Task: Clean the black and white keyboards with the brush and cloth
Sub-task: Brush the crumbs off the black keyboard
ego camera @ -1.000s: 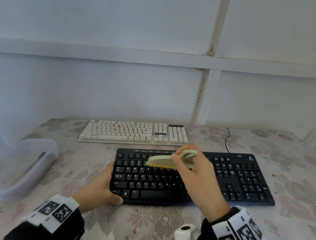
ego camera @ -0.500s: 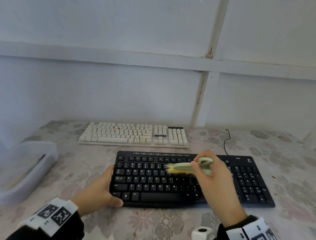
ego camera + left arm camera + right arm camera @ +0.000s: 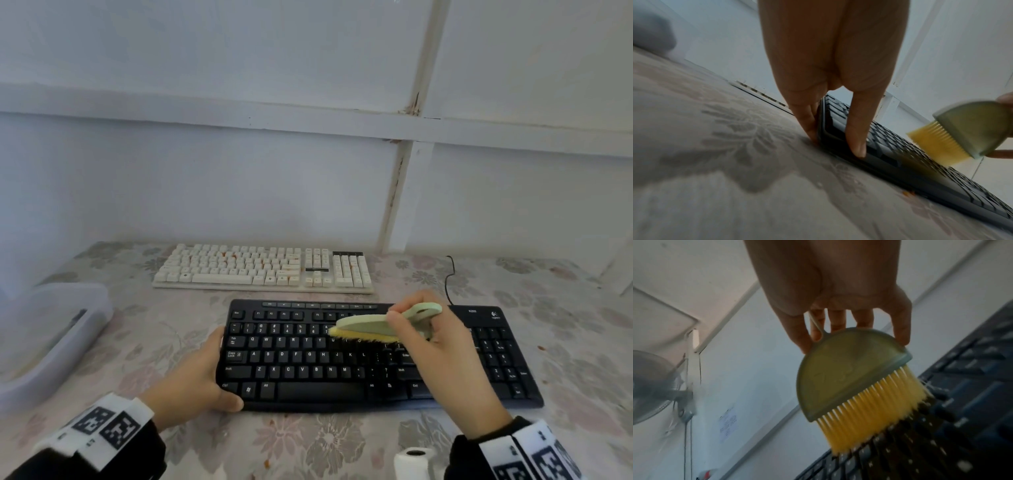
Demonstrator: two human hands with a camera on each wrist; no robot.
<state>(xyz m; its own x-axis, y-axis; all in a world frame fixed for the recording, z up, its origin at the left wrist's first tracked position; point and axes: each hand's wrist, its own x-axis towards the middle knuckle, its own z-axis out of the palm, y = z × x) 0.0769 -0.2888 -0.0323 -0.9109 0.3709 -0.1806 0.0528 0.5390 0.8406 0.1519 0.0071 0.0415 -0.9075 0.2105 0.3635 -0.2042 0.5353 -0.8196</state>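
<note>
The black keyboard [image 3: 342,358] lies close to me on the flowered tablecloth, and the white keyboard [image 3: 260,269] lies behind it by the wall. My left hand [image 3: 205,373] holds the black keyboard's front-left corner, thumb on top and fingers [image 3: 807,123] against its left side. My right hand [image 3: 442,346] grips a pale green brush [image 3: 373,323] with yellow bristles [image 3: 875,412]. The bristles touch the keys in the upper middle rows, right of centre. No cloth shows in any view.
A translucent plastic container [image 3: 51,342] stands at the left table edge. A white roll [image 3: 414,462] sits at the front edge by my right sleeve. A black cable [image 3: 450,281] runs back from the black keyboard. Orange crumbs [image 3: 907,193] lie beside its front edge.
My right hand has swept the brush to the right along the black keyboard's upper rows. The left hand has kept its hold on the corner.
</note>
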